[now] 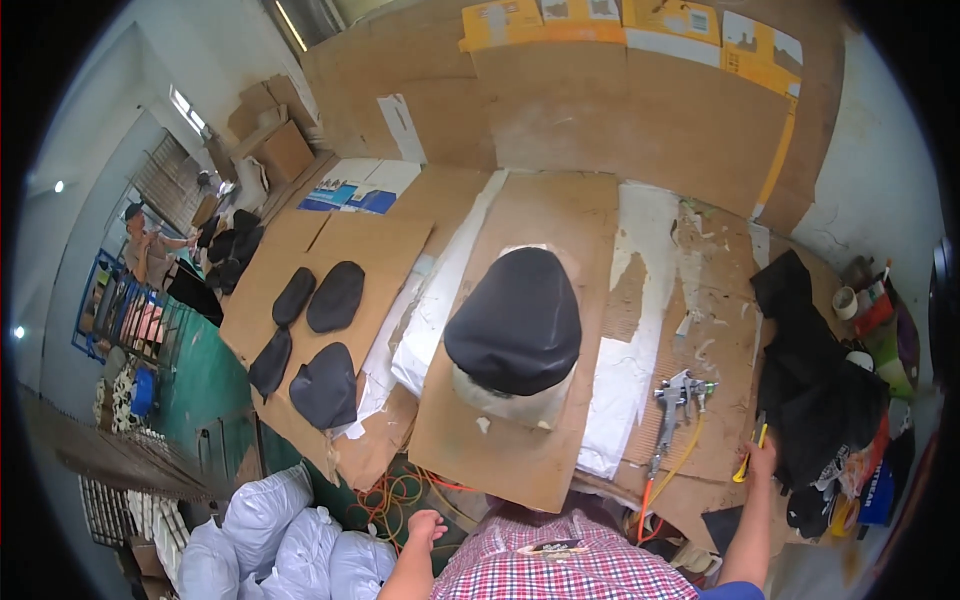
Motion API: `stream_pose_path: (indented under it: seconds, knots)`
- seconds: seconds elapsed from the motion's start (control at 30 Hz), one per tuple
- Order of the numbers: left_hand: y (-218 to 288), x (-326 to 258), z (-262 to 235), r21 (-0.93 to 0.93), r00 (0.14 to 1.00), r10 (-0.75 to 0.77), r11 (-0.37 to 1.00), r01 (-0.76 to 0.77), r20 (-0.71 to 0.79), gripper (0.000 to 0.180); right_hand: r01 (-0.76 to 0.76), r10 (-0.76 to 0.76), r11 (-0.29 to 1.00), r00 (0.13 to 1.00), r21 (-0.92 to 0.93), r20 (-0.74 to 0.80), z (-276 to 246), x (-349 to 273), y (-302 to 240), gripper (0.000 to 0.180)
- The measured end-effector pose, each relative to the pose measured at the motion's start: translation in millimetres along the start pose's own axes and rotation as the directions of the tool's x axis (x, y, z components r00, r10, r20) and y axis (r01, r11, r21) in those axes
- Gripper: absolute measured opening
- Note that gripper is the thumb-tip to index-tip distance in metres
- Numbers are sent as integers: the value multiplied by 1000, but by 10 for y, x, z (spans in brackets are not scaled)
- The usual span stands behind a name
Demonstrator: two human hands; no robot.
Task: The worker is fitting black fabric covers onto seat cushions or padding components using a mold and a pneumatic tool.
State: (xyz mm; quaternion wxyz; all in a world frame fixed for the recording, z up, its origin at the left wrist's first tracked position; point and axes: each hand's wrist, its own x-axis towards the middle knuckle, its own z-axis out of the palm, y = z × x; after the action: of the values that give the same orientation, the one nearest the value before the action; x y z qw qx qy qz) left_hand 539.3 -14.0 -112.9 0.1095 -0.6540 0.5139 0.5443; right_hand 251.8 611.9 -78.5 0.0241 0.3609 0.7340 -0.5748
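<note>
The person stands at a surface (520, 200) covered in cardboard sheets. In the middle sits a black seat cover (515, 318), stretched over a pale foam form that rests on its own cardboard sheet. Everything else is best placed from that seat cover.

To its right, at the near edge of the surface, the right hand (762, 458) reaches out, and its fingers close around a small yellow-handled tool (745, 466); the view is too small there to say what kind of tool it is, possibly a blade or marker. Between this hand and the seat cover lies a metal spray gun (677, 398) with a yellow hose trailing off the near edge. Right of the hand is a heap of black fabric (815, 385).

Below and left of the seat cover, off the surface, the left hand (427, 524) hangs empty, fingers loosely spread and touching nothing.

Well to the left of the seat cover, four more black covers (315, 345) lie flat on another cardboard sheet.

To do this well, the grip on the tool should be firm and settled before it lifts, keeping the wrist clear of the spray gun's hose, while the free hand could come up to steady the seat cover.
</note>
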Motion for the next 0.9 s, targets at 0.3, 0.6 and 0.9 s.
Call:
stream_pose_path:
  seconds: [0.3,0.6,0.9]
  knots:
    - [1446,273,-305,-226,884,450,881,-416,126,13,360,-788,396,606,-845,-111,557,-678,-532,66]
    - [2731,-678,980,-292,648,724,689,-663,238,29,615,-648,315,696,-723,310,2086,-1232,-436,46]
    - [2653,-375,1231,-209,722,687,721,-661,84,16,667,-728,335,632,-665,266,1871,-990,-324,49]
